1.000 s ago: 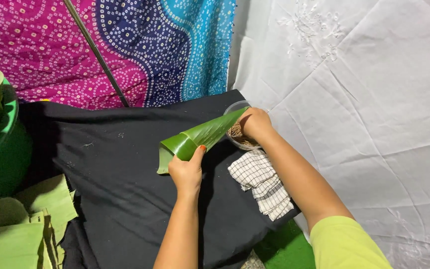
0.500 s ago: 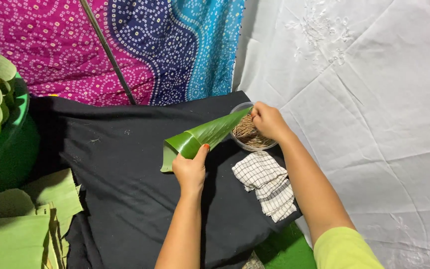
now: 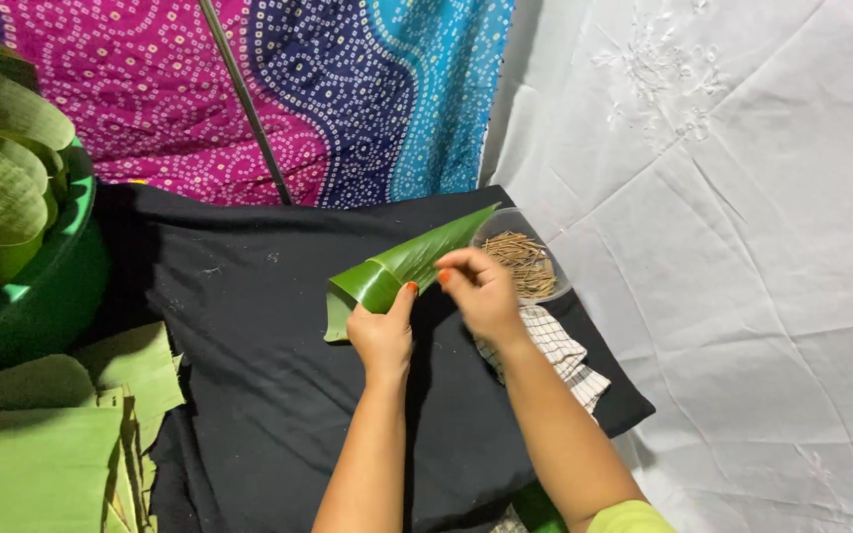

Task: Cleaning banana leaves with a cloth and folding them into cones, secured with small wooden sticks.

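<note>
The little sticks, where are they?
In the head view, the little brown sticks lie in a clear bowl at the right edge of the black cloth, just beyond the right hand and above the checked cloth.

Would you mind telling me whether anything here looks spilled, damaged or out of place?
Nothing stands out. The left hand holds the rolled leaf, the right hand touches it, and the sticks sit inside their bowl.

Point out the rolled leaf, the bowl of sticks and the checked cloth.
rolled leaf (image 3: 402, 268), head view, middle of the cone's outer face
bowl of sticks (image 3: 557, 288), head view, clear rim on the right
checked cloth (image 3: 565, 360), head view, middle of the folded fabric
</note>
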